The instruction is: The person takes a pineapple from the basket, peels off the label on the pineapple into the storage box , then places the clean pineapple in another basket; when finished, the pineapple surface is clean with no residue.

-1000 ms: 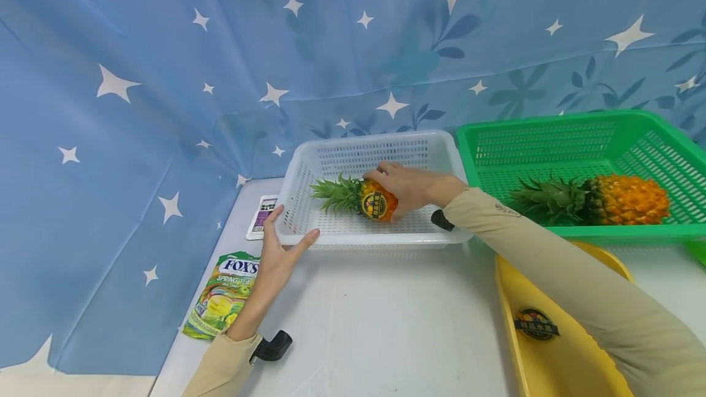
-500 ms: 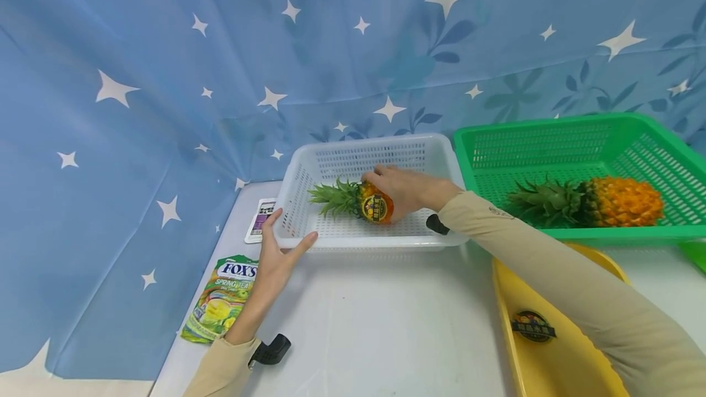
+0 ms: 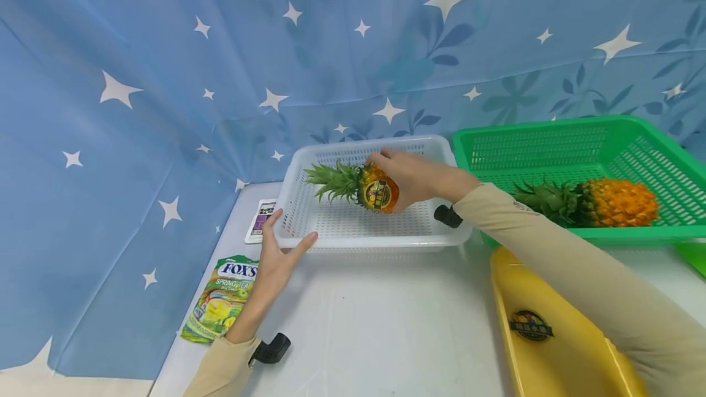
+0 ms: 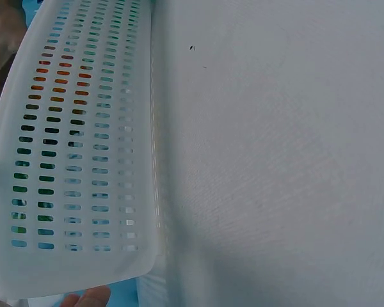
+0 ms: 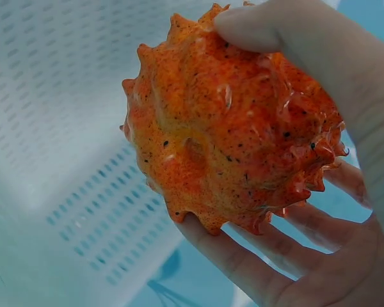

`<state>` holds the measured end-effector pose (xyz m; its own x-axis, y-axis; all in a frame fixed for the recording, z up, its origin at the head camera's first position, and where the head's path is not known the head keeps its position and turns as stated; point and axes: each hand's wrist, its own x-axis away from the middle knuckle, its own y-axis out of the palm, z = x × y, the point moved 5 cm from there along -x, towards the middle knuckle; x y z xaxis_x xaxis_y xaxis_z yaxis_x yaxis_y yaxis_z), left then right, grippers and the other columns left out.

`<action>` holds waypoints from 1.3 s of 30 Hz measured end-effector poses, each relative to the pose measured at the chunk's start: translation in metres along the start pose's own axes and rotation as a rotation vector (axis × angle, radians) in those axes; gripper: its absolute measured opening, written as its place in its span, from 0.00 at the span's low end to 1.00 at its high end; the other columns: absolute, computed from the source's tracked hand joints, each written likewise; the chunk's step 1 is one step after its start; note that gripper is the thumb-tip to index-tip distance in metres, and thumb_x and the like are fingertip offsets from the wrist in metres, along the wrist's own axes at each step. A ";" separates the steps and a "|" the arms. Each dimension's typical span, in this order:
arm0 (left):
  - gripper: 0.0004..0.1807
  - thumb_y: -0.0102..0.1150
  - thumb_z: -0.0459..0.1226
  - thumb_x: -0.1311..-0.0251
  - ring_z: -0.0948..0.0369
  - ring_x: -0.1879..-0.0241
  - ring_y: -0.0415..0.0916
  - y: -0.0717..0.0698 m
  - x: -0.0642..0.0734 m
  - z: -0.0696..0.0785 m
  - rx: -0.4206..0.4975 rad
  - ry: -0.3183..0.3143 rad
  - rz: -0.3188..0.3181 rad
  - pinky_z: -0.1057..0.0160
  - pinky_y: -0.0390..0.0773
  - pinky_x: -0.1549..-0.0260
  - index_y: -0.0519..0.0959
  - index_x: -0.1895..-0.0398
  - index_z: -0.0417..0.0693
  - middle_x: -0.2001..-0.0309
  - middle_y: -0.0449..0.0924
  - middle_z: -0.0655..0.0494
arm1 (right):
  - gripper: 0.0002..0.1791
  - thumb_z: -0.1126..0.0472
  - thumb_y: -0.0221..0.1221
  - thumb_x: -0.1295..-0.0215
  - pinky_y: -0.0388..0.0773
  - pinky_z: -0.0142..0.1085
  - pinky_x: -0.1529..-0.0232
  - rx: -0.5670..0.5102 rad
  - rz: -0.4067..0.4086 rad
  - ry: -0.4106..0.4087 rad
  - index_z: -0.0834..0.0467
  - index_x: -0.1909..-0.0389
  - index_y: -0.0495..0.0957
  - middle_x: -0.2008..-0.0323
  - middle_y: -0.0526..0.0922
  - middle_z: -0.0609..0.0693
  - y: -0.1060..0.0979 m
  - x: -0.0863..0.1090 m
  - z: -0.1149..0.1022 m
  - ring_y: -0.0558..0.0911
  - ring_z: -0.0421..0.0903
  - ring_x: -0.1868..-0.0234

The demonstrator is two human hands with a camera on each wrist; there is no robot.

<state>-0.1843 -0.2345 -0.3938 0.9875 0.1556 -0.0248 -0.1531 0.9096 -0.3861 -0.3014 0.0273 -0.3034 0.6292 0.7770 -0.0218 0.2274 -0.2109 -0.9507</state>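
Observation:
My right hand (image 3: pixel 421 177) grips a small pineapple (image 3: pixel 380 185) by its orange body over the white basket (image 3: pixel 380 241). Its leafy crown points left, and a round black-and-gold label faces up. Seen from the right wrist, the thumb (image 5: pixel 249 29) lies on one side of the pineapple's spiky base and the fingers are spread round the other. At the basket's front left corner my left hand (image 3: pixel 277 267) holds on, thumb along the front wall and fingers at the left side. Only its fingertips (image 4: pixel 93 296) show at the bottom of the left wrist view.
A green basket (image 3: pixel 551 124) with another pineapple (image 3: pixel 620 202) inside stands close on the right. In front of it is a yellow tub (image 3: pixel 557 354), partly under my right sleeve. A FOX'S candy bag (image 3: pixel 220 302) and a white-and-purple card (image 3: pixel 259 222) lie left. A starry blue curtain (image 3: pixel 331 35) hangs behind.
My right hand has lifted the pineapple from lower in the white basket, and it now sits higher in the head view. The left hand keeps its hold on the basket corner.

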 end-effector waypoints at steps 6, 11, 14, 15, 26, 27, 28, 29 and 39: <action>0.53 0.70 0.47 0.33 0.45 0.46 0.75 0.000 -0.001 0.000 -0.027 -0.013 0.005 0.56 0.76 0.51 0.44 0.16 0.53 0.25 0.58 0.37 | 0.54 0.55 0.82 0.52 0.83 0.52 0.46 -0.041 0.064 -0.049 0.59 0.27 0.61 0.41 0.73 0.59 -0.024 0.021 -0.014 0.78 0.57 0.43; 0.54 0.70 0.49 0.34 0.45 0.48 0.76 0.000 -0.002 -0.001 -0.044 -0.014 0.012 0.56 0.76 0.51 0.45 0.16 0.52 0.20 0.49 0.37 | 0.54 0.55 0.83 0.53 0.84 0.51 0.48 -0.039 0.104 -0.127 0.58 0.27 0.62 0.40 0.75 0.58 -0.035 0.042 -0.034 0.79 0.56 0.43; 0.54 0.70 0.51 0.34 0.43 0.50 0.77 0.000 -0.002 -0.001 -0.053 -0.026 0.013 0.53 0.77 0.51 0.45 0.16 0.53 0.18 0.43 0.39 | 0.55 0.54 0.84 0.54 0.85 0.50 0.49 -0.047 0.106 -0.173 0.57 0.27 0.63 0.40 0.75 0.57 -0.037 0.055 -0.048 0.81 0.55 0.45; 0.54 0.70 0.51 0.34 0.42 0.51 0.78 -0.001 -0.002 -0.002 -0.053 -0.029 0.013 0.51 0.78 0.50 0.44 0.16 0.53 0.18 0.43 0.38 | 0.55 0.54 0.84 0.54 0.85 0.49 0.49 -0.053 0.102 -0.182 0.57 0.27 0.63 0.40 0.75 0.56 -0.037 0.058 -0.053 0.81 0.54 0.45; 0.45 0.55 0.23 0.29 0.34 0.23 0.54 0.006 -0.002 0.004 0.172 0.183 -0.073 0.39 0.60 0.27 0.37 0.19 0.36 0.21 0.50 0.28 | 0.54 0.53 0.83 0.54 0.83 0.43 0.51 -0.083 0.034 -0.294 0.54 0.27 0.64 0.41 0.74 0.48 -0.016 0.100 -0.086 0.79 0.45 0.50; 0.46 0.56 0.24 0.29 0.34 0.24 0.55 0.006 -0.002 0.004 0.188 0.176 -0.071 0.39 0.60 0.27 0.37 0.19 0.37 0.21 0.50 0.28 | 0.54 0.53 0.83 0.54 0.84 0.43 0.52 -0.092 0.022 -0.296 0.54 0.27 0.64 0.41 0.74 0.48 -0.012 0.103 -0.086 0.79 0.44 0.50; 0.48 0.59 0.27 0.29 0.33 0.24 0.57 0.007 -0.001 0.003 0.169 0.166 -0.064 0.38 0.62 0.28 0.38 0.18 0.39 0.22 0.52 0.28 | 0.53 0.54 0.83 0.53 0.84 0.43 0.52 -0.100 0.009 -0.298 0.54 0.27 0.64 0.41 0.74 0.48 -0.009 0.106 -0.086 0.79 0.44 0.51; 0.49 0.62 0.30 0.29 0.34 0.25 0.59 0.007 -0.001 0.003 0.140 0.152 -0.051 0.38 0.63 0.28 0.39 0.18 0.40 0.22 0.54 0.29 | 0.52 0.54 0.82 0.53 0.84 0.43 0.51 -0.108 -0.002 -0.297 0.53 0.28 0.64 0.41 0.74 0.48 -0.005 0.109 -0.086 0.79 0.44 0.50; 0.53 0.69 0.43 0.32 0.40 0.34 0.70 0.004 0.000 0.000 0.044 0.013 -0.004 0.43 0.74 0.36 0.42 0.16 0.49 0.25 0.58 0.34 | 0.50 0.49 0.80 0.47 0.82 0.41 0.47 -0.184 -0.165 -0.247 0.49 0.27 0.63 0.37 0.72 0.45 0.029 0.133 -0.077 0.78 0.41 0.46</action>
<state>-0.1853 -0.2311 -0.3953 0.9885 0.1469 -0.0357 -0.1502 0.9263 -0.3455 -0.1539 0.0791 -0.3101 0.3792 0.9247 0.0325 0.4558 -0.1561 -0.8763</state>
